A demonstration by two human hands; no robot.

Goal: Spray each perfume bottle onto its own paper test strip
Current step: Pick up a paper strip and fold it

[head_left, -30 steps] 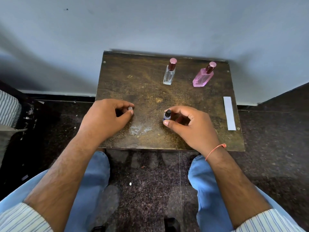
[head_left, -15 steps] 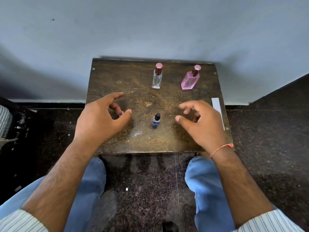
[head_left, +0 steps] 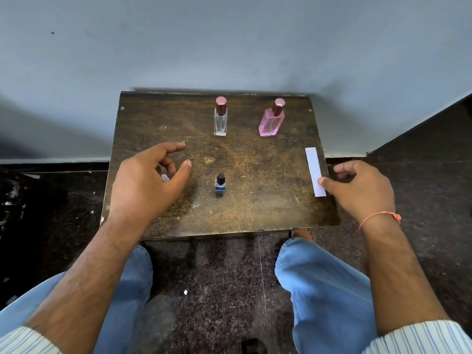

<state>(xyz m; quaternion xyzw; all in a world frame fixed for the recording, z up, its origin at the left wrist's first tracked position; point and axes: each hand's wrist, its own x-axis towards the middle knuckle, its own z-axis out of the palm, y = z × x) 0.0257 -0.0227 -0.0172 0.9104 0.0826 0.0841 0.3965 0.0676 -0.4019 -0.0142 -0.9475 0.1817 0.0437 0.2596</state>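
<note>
Blue bottle (head_left: 220, 184) stood uncapped mid-surface, nobody holding it. Right hand (head_left: 362, 190) sat loose, thumb on the paper strip (head_left: 315, 171) right of the bottle, probably fetching it. Left hand (head_left: 148, 182) hovered open, left.

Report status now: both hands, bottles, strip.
Left hand open, holding nothing. Right hand open, thumb touching paper test strip. Small blue bottle uncapped, upright. Nothing in the way.

Striped sleeves (head_left: 424, 335), blue jeans (head_left: 324, 290), orange wrist thread (head_left: 378, 217)
</note>
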